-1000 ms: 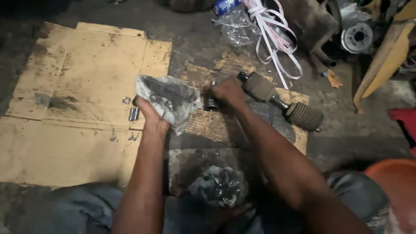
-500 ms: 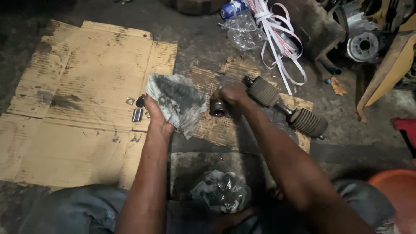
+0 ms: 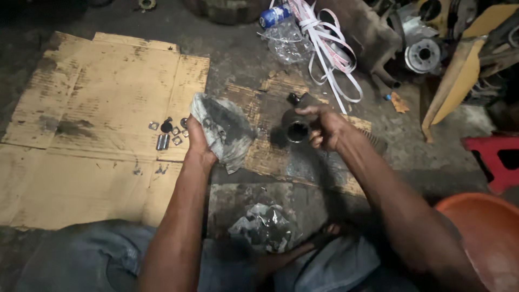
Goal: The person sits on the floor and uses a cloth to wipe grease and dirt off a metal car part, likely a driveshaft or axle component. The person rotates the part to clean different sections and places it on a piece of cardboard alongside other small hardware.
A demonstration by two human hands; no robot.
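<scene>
Bottle: a clear crushed plastic bottle with a blue label band [image 3: 277, 21] lay at top centre.
Label: blue wrap-around band near its cap end.
Signs, screens: none showed.

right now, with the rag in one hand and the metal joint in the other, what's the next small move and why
Probably bring the rag in the left hand across to the open mouth of the metal joint that the right hand holds tilted up: both look greasy, and they are still apart.

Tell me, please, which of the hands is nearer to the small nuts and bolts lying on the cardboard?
Left. The left hand, gripping a dirty rag, is right beside the nuts and bolts; the right hand holds a metal part farther right.
</scene>
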